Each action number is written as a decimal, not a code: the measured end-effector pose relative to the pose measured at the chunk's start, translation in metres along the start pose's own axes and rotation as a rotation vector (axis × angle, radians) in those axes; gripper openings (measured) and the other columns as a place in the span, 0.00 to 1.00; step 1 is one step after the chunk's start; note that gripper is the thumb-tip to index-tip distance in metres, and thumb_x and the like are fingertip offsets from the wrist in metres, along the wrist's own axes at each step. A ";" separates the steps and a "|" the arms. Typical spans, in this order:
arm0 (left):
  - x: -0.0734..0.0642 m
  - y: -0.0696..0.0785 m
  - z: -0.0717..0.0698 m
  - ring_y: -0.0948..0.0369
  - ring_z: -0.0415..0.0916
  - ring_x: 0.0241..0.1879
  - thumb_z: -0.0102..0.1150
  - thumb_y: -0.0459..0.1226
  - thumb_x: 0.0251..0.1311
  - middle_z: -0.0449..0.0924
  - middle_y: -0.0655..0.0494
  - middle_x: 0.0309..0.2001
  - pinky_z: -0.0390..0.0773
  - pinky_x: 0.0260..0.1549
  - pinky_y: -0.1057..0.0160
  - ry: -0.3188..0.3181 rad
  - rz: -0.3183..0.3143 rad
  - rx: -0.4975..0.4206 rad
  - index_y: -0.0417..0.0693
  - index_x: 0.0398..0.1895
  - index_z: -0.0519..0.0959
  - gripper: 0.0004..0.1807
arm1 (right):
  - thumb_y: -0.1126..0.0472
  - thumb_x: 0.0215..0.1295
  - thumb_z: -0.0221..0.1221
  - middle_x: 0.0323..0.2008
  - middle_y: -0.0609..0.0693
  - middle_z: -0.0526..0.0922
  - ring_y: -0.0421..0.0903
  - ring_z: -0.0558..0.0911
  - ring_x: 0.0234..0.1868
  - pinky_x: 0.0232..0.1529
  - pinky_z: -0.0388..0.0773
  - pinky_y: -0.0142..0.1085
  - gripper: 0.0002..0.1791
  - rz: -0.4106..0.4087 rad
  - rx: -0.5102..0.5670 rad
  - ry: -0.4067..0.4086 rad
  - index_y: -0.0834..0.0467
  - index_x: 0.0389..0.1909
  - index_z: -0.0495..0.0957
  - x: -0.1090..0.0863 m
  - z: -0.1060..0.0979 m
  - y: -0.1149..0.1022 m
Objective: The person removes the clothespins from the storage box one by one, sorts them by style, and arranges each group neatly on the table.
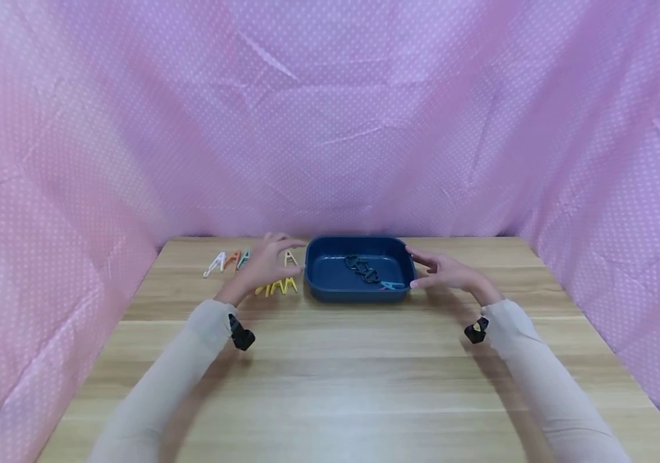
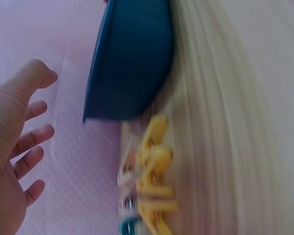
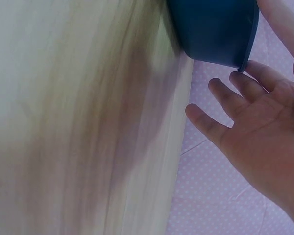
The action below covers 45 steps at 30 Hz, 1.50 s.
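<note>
A dark blue rectangular bin stands on the table. Inside it lie a light blue clothespin and dark, rounded, open-framed pieces. My right hand is at the bin's right end, fingers spread and fingertips at the rim; in the right wrist view the fingers are nearly straight. On the other side my left hand hovers over the clothespins, thumb and fingers apart, nothing between them. The left wrist view shows a gap between its thumb and the bin wall. Yellow clothespins lie below it.
Left of the bin are more clothespins: a white one, an orange one, a teal one and a cream one. Pink dotted cloth hangs behind the wooden table and at both sides.
</note>
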<state>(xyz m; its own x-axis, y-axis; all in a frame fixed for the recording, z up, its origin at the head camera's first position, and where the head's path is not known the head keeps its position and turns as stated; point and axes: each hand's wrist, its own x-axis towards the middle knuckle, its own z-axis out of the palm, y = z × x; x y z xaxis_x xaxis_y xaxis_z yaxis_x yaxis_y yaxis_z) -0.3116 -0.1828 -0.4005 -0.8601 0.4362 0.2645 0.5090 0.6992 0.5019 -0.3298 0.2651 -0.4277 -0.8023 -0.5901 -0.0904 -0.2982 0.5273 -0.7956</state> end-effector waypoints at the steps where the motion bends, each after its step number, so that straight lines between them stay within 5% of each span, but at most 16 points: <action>1: 0.003 0.004 0.003 0.47 0.69 0.60 0.72 0.45 0.59 0.78 0.48 0.60 0.68 0.61 0.40 -0.008 0.009 0.002 0.52 0.63 0.81 0.28 | 0.57 0.66 0.68 0.82 0.60 0.47 0.64 0.49 0.81 0.75 0.51 0.63 0.51 0.001 -0.002 -0.002 0.57 0.82 0.47 0.000 0.000 0.000; 14: 0.049 0.049 0.051 0.52 0.67 0.59 0.69 0.50 0.61 0.77 0.51 0.62 0.66 0.59 0.46 -0.102 0.122 0.039 0.59 0.64 0.80 0.27 | 0.53 0.64 0.69 0.82 0.58 0.49 0.62 0.50 0.81 0.75 0.53 0.61 0.53 0.042 -0.018 0.008 0.53 0.82 0.47 0.000 0.000 -0.001; 28: 0.094 0.085 0.096 0.52 0.66 0.59 0.72 0.47 0.60 0.78 0.53 0.60 0.62 0.62 0.46 -0.286 0.133 0.040 0.58 0.57 0.85 0.21 | 0.53 0.66 0.68 0.82 0.59 0.47 0.63 0.49 0.81 0.75 0.53 0.62 0.51 0.042 -0.010 -0.001 0.52 0.82 0.47 0.000 -0.001 -0.001; 34: 0.104 0.089 0.114 0.54 0.65 0.62 0.73 0.46 0.59 0.79 0.58 0.60 0.61 0.65 0.48 -0.327 0.112 0.083 0.61 0.52 0.88 0.16 | 0.54 0.66 0.68 0.82 0.58 0.47 0.63 0.49 0.81 0.75 0.51 0.63 0.51 0.032 -0.003 -0.005 0.53 0.82 0.47 0.001 0.000 -0.001; 45: 0.107 0.094 0.126 0.59 0.65 0.52 0.72 0.45 0.61 0.80 0.62 0.53 0.61 0.57 0.53 -0.350 0.119 0.186 0.65 0.44 0.90 0.09 | 0.55 0.66 0.68 0.82 0.56 0.47 0.62 0.48 0.82 0.75 0.51 0.62 0.52 0.030 0.022 -0.002 0.52 0.82 0.47 0.000 0.000 0.002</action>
<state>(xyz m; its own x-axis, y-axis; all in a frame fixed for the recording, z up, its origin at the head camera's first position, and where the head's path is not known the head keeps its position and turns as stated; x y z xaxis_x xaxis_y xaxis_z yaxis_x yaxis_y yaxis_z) -0.3511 0.0006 -0.4286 -0.7477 0.6640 -0.0010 0.6292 0.7090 0.3186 -0.3303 0.2662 -0.4294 -0.8096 -0.5756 -0.1154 -0.2629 0.5312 -0.8054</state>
